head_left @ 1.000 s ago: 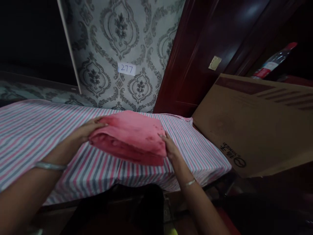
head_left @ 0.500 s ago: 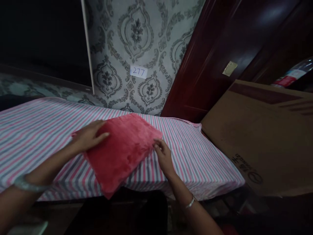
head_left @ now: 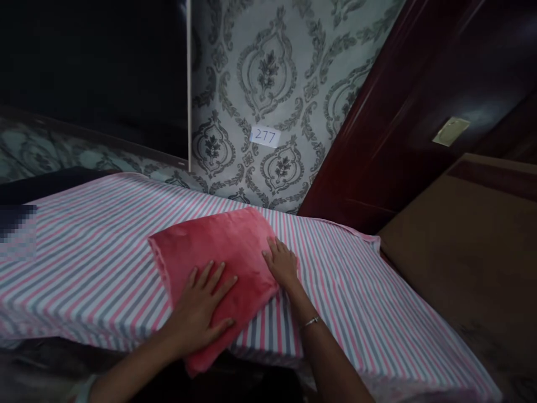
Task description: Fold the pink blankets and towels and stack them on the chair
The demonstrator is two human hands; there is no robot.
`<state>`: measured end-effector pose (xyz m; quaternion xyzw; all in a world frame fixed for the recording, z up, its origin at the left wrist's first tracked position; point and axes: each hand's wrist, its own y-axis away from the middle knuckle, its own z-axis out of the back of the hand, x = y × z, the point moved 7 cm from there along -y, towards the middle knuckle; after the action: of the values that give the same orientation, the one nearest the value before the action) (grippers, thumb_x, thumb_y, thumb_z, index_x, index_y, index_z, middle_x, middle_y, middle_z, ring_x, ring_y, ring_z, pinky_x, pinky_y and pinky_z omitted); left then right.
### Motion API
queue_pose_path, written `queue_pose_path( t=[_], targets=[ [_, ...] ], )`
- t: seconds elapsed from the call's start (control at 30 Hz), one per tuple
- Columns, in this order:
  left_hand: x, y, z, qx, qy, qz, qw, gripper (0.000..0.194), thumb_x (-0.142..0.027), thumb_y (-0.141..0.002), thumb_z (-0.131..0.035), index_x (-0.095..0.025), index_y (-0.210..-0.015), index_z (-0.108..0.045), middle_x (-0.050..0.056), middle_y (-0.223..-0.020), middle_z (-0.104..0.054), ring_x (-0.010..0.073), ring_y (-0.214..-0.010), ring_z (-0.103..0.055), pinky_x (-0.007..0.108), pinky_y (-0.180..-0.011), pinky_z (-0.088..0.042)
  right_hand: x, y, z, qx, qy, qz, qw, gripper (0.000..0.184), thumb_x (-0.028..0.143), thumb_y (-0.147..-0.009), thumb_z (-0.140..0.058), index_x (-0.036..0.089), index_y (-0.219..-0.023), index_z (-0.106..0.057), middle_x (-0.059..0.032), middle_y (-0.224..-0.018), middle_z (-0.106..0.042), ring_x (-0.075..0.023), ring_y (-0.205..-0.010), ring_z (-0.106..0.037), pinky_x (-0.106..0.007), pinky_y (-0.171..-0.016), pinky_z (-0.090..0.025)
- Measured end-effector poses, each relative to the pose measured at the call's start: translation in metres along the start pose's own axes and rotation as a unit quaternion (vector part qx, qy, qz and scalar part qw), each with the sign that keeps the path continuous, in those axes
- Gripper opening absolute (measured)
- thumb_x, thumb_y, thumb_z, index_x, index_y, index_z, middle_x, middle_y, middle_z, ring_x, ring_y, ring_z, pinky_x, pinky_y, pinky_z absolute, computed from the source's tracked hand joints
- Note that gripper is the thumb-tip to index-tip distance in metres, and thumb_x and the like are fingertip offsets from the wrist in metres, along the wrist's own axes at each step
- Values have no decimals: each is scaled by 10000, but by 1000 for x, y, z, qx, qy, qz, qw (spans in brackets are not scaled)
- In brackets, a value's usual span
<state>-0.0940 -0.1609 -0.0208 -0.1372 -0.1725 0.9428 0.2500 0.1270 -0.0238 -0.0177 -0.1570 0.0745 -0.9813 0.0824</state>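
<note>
A folded pink fleece cloth (head_left: 218, 252) lies on a surface covered with a pink, grey and white striped sheet (head_left: 92, 263). Its near corner hangs over the front edge. My left hand (head_left: 201, 310) lies flat on the near part of the cloth, fingers spread. At the cloth's right edge rests my right hand (head_left: 282, 264), its fingers stretched out on the fabric and the sheet. Neither hand grips anything.
A large brown cardboard box (head_left: 470, 246) stands at the right of the striped surface. Behind is patterned grey wallpaper with a small label reading 277 (head_left: 265, 136), a dark red wooden door (head_left: 419, 106) and a dark panel (head_left: 92, 73) at upper left.
The cloth was held up between both hands, then laid down on the sheet. My left hand slid from its far left edge to the near part, and the view shifted left.
</note>
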Motion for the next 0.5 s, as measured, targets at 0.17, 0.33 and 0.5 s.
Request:
queue_pose_path(
  t=[0.17, 0.33, 0.5],
  targets=[
    [-1, 2, -8, 2, 13, 3, 1000, 777, -691, -852, -573, -354, -1536, -419, 121, -1647, -314, 447, -1492, -282, 697, -1169, -219, -5, -1, -11, 6, 8, -1, 1000, 590, 521, -1019, -381, 279, -1557, -386, -119, -1639, -347, -321, -1476, -349, -565, -1165, -295],
    [-2, 1, 1, 51, 58, 22, 997, 763, -685, -874, -556, -349, -1542, -407, 132, -1648, -303, 444, -1509, -257, 711, -1165, -232, -8, -8, -4, 45, 2, -7, 999, 573, 499, -1025, -384, 269, -1550, -395, -128, -1641, -341, -322, -1493, -325, -607, -1167, -269],
    [18, -16, 44, 8, 83, 41, 996, 706, -572, -952, -492, -266, -1574, -354, 140, -1610, -386, 357, -1507, -310, 636, -1224, -196, 28, -48, 35, -30, -38, 53, 997, 579, 508, -1006, -428, 282, -1539, -419, -115, -1627, -367, -342, -1533, -223, -645, -1202, -165]
  ],
)
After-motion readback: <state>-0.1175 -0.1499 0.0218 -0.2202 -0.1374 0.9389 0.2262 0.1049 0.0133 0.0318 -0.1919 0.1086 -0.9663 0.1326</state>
